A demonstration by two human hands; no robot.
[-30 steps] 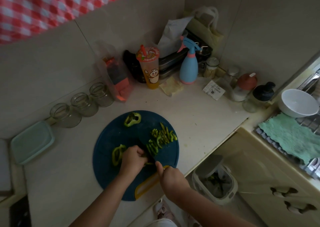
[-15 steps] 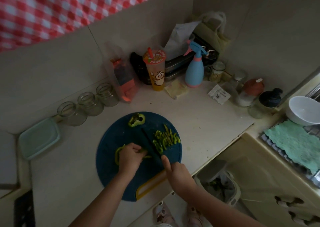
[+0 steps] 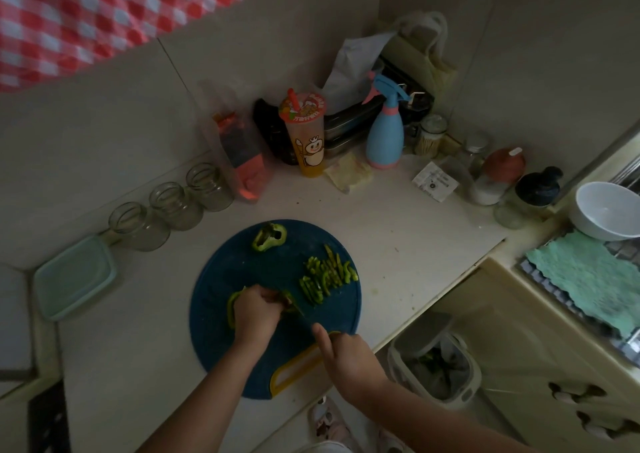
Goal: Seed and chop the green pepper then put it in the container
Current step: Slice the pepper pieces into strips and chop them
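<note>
Left hand (image 3: 256, 314) grips pepper (image 3: 231, 309) on board (image 3: 221, 348); right hand (image 3: 346, 352) grips knife (image 3: 296, 309) at board's near edge.

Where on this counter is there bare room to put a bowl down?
Bare counter lies between the cutting board and the spray bottle, and between the container and the board. The back corner behind the bottle is crowded.

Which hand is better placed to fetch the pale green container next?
Probably left: the container sits left of the cutting board, nearest the left hand holding the pepper piece; the right hand grips the knife.
</note>
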